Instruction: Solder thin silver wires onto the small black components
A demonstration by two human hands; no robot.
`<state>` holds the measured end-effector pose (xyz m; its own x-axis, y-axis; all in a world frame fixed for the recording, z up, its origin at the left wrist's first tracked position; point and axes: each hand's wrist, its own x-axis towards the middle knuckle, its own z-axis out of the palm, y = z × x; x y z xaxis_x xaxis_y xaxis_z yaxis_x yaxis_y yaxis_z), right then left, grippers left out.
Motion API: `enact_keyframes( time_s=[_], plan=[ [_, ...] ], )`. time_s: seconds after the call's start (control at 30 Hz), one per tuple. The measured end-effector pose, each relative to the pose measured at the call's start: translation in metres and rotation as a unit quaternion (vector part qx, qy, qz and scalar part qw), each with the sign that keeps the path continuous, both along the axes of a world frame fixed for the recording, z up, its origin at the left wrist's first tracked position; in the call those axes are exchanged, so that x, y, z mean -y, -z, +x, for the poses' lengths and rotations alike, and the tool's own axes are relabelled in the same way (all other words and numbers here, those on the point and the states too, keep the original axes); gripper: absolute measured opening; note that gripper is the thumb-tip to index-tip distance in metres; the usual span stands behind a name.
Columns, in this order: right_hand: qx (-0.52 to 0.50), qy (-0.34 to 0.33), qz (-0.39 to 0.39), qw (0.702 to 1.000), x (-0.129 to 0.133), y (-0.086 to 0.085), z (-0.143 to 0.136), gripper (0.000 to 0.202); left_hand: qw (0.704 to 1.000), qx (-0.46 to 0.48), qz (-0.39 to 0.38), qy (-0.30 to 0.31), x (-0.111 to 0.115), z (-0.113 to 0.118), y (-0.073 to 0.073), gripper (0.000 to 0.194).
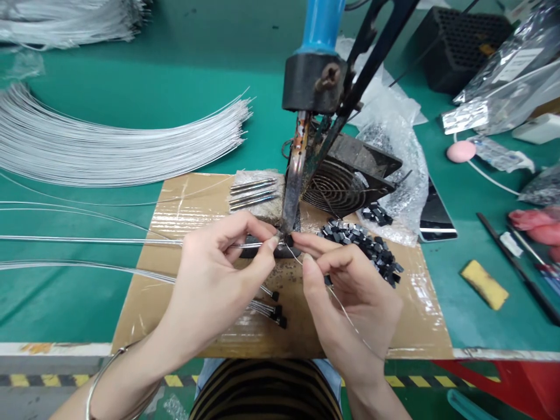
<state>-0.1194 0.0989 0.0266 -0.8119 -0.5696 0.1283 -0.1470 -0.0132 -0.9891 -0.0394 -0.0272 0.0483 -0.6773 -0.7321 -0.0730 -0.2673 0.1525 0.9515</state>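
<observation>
Carefully, I pinch a thin grey wire (pixel 131 240) in my left hand (pixel 219 274) and a small black component (pixel 289 240) in my right hand (pixel 345 280) under the fixed soldering iron tip (pixel 292 192), where a slip could burn my fingertips.

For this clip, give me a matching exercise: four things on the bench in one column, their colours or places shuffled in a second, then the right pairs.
Things:
1. sponge
2. fan
3. bundle of wires
4. pile of small black parts

Places or colours:
A. white, fanned out on the green mat at far left
B. yellow, lying on the mat at right
C. on the cardboard, just right of the right hand
D. dark, tilted behind the soldering iron

Pairs: 1-B, 2-D, 3-A, 4-C
</observation>
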Motion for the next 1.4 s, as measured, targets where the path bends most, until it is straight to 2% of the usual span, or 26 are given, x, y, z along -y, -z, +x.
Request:
enact_keyframes(
  time_s=[1.4],
  plan=[
    [-0.002,0.01,-0.001,1.0,0.0004,0.0023,0.001,0.015,1.0,-0.005,-0.016,0.004,0.0001,0.0019,0.0013,0.01]
  ],
)
